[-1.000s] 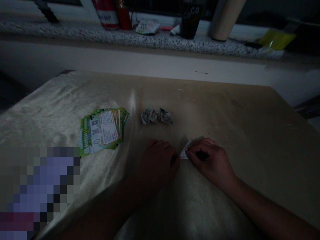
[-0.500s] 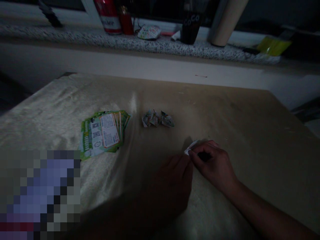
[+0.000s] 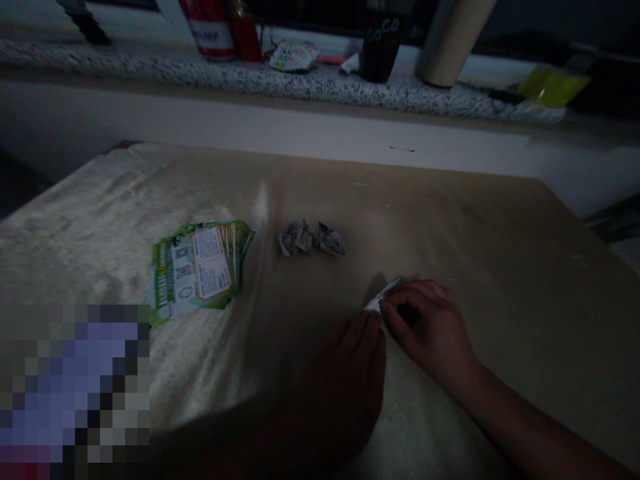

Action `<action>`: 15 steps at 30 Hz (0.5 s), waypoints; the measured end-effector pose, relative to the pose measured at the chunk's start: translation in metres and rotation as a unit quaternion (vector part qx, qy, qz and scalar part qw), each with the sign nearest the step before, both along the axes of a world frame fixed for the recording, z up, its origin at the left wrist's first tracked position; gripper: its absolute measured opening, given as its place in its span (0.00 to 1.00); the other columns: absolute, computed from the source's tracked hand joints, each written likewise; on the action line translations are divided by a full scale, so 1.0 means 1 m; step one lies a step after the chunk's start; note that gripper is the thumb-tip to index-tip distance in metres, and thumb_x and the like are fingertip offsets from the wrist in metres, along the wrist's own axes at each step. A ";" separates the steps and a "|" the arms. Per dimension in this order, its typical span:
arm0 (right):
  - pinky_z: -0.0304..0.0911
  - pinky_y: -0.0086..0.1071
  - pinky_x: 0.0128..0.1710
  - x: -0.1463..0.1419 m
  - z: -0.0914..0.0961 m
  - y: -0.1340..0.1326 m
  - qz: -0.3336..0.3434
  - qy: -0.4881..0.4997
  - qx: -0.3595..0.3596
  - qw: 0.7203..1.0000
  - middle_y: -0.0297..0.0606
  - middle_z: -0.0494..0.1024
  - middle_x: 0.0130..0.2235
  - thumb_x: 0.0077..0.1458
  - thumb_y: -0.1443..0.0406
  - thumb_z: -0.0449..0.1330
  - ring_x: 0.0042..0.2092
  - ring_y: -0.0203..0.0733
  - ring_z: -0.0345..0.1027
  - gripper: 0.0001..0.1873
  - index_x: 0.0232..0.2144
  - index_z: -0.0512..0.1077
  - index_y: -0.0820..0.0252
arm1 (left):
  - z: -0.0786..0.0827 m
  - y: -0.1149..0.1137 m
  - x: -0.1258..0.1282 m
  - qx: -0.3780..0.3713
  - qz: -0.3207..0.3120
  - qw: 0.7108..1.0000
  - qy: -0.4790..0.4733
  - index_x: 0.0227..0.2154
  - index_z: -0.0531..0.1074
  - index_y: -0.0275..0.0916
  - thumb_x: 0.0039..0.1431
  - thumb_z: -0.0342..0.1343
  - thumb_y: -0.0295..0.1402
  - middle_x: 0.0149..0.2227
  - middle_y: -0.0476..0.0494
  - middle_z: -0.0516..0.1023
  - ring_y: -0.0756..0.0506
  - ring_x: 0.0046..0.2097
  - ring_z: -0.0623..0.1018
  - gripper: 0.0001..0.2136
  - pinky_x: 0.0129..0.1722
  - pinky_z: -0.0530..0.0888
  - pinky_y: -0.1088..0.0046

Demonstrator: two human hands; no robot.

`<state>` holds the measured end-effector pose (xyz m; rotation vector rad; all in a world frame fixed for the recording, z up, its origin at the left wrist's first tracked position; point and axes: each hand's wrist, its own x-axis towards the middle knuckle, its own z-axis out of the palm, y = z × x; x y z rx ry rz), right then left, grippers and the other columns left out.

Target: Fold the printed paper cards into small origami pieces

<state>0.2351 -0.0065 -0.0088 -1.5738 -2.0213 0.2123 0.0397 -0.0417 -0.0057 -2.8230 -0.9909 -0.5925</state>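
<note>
A small piece of folded paper is between my two hands on the covered table. My right hand pinches its right side with thumb and fingertips. From the near left, my left hand touches the paper's lower edge; this hand is in deep shadow, its fingers close together and their tips at the paper. Beyond the hands stand several small folded paper pieces, printed and pointed. To the left, a fanned stack of green printed leaflets lies flat on the cloth.
Along the back, a speckled stone sill carries a red can, a red bottle, a crumpled wrapper, a dark cup, a beige cylinder and a yellow packet. A pixelated patch covers the lower left.
More of the folded paper shows between the hands now. My left hand's fingers have shifted slightly at its lower edge. The whole view has moved a little.
</note>
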 end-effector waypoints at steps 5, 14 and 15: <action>0.63 0.47 0.48 -0.001 0.002 0.000 -0.008 -0.009 -0.008 1.000 0.36 0.83 0.38 0.59 0.63 0.64 0.42 0.50 0.73 0.04 0.31 0.78 0.54 | 0.000 -0.001 -0.001 -0.010 0.019 1.000 0.007 0.53 0.73 0.27 0.66 0.45 0.25 0.57 0.30 0.77 0.36 0.56 0.76 0.18 0.57 0.68 0.59; 0.61 0.47 0.47 -0.003 0.003 0.000 -0.013 -0.007 -0.012 1.000 0.36 0.83 0.36 0.59 0.63 0.64 0.41 0.50 0.73 0.05 0.30 0.77 0.53 | 0.003 -0.001 -0.003 -0.028 0.030 0.999 0.033 0.53 0.74 0.30 0.65 0.46 0.25 0.57 0.30 0.77 0.36 0.53 0.76 0.17 0.52 0.71 0.57; 0.61 0.47 0.47 -0.002 0.003 0.000 -0.013 -0.007 -0.012 1.000 0.36 0.83 0.37 0.59 0.63 0.64 0.41 0.49 0.72 0.05 0.30 0.77 0.53 | 0.004 -0.001 -0.003 -0.030 0.028 0.999 0.035 0.52 0.74 0.30 0.65 0.46 0.25 0.57 0.30 0.77 0.36 0.52 0.77 0.17 0.51 0.71 0.57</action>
